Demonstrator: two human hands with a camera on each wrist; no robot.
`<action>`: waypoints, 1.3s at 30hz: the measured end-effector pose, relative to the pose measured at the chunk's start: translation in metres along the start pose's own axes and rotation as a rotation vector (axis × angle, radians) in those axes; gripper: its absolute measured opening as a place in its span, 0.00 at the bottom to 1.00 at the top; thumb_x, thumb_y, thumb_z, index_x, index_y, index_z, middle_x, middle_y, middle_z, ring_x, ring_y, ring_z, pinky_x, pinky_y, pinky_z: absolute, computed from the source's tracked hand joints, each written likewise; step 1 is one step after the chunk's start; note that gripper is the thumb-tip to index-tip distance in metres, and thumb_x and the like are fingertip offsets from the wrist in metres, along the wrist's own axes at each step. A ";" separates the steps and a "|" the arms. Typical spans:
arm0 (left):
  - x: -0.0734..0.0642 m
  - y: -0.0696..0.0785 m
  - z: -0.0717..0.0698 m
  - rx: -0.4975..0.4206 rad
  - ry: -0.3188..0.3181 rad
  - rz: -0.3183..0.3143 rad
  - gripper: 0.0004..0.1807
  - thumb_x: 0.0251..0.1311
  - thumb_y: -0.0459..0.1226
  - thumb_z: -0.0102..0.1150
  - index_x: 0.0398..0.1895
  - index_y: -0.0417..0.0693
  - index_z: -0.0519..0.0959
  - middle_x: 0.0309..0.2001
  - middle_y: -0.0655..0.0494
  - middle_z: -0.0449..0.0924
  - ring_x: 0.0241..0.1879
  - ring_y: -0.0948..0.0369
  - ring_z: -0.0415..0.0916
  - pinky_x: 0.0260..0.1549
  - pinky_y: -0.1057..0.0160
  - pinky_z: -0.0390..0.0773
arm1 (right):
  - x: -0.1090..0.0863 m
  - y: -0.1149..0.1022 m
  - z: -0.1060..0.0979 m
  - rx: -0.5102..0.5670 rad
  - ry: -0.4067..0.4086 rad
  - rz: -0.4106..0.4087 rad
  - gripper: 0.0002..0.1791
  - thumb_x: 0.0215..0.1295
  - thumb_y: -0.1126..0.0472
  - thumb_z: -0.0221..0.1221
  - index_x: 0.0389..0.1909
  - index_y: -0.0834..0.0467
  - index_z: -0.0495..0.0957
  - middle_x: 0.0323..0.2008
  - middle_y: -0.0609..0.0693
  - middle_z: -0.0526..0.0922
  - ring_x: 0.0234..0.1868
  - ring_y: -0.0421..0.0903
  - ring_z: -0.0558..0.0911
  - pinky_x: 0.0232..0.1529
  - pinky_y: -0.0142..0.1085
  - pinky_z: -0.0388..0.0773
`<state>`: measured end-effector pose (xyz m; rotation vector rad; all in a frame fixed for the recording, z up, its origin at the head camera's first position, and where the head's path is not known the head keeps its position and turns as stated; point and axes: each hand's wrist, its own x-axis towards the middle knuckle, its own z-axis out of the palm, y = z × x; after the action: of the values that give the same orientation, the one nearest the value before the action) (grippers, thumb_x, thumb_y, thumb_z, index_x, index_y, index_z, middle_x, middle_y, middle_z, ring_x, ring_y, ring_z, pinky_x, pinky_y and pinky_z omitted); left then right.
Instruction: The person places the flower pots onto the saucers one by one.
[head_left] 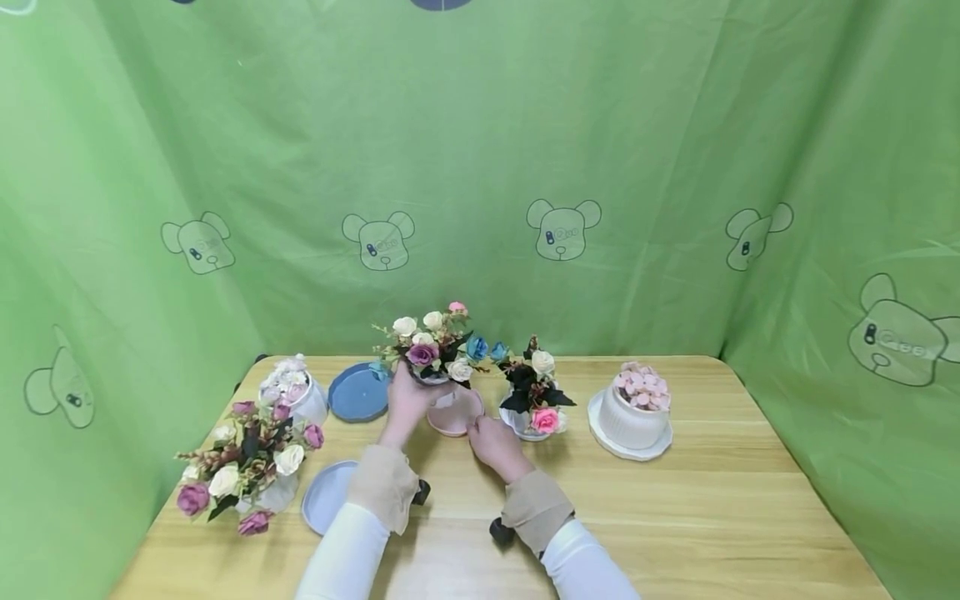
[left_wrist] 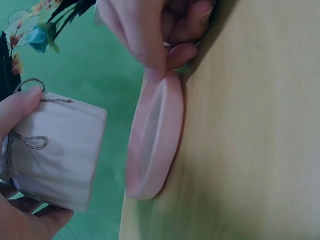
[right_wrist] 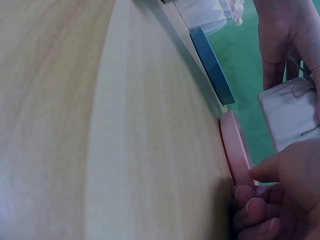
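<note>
My left hand (head_left: 408,398) grips a white flowerpot (left_wrist: 60,150) tied with twine. White, purple and blue artificial flowers (head_left: 427,343) rise from the pot, which is lifted above the table beside a pink saucer (left_wrist: 156,140). Thumb and fingers of my right hand (head_left: 495,443) pinch the near right rim of that saucer, which lies on the table. Just right of this hand stands another white pot (head_left: 521,423) with white, pink and blue flowers.
A blue saucer (head_left: 360,392) and a pale lavender saucer (head_left: 327,498) lie on the left. Beyond them stand a small white pot (head_left: 309,406) and a pot of purple and cream roses (head_left: 255,467). At right, a ribbed white pot (head_left: 636,423) sits on a white saucer (head_left: 600,425).
</note>
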<state>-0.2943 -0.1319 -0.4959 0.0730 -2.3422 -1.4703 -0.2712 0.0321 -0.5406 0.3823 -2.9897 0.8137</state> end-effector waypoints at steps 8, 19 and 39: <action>-0.008 -0.005 0.010 -0.019 -0.034 0.006 0.47 0.32 0.41 0.82 0.61 0.43 0.69 0.56 0.43 0.79 0.57 0.46 0.77 0.63 0.48 0.73 | 0.000 0.000 0.000 -0.003 0.012 0.000 0.17 0.71 0.58 0.49 0.31 0.63 0.81 0.31 0.62 0.84 0.34 0.61 0.84 0.37 0.51 0.81; -0.013 -0.012 0.020 -0.008 -0.049 0.000 0.47 0.32 0.42 0.82 0.60 0.41 0.69 0.54 0.42 0.80 0.56 0.46 0.77 0.61 0.48 0.74 | 0.000 0.002 0.004 -0.015 0.021 -0.024 0.17 0.71 0.56 0.50 0.33 0.63 0.82 0.32 0.63 0.85 0.33 0.61 0.84 0.33 0.51 0.81; -0.015 -0.021 0.028 0.001 -0.067 -0.005 0.49 0.29 0.44 0.84 0.60 0.46 0.70 0.54 0.45 0.81 0.56 0.47 0.78 0.62 0.48 0.73 | -0.001 0.002 0.002 -0.031 0.023 -0.052 0.15 0.70 0.56 0.51 0.33 0.61 0.82 0.32 0.63 0.85 0.32 0.61 0.84 0.30 0.50 0.81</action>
<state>-0.2932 -0.1138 -0.5291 0.0302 -2.3979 -1.4956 -0.2702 0.0331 -0.5433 0.4449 -2.9535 0.7609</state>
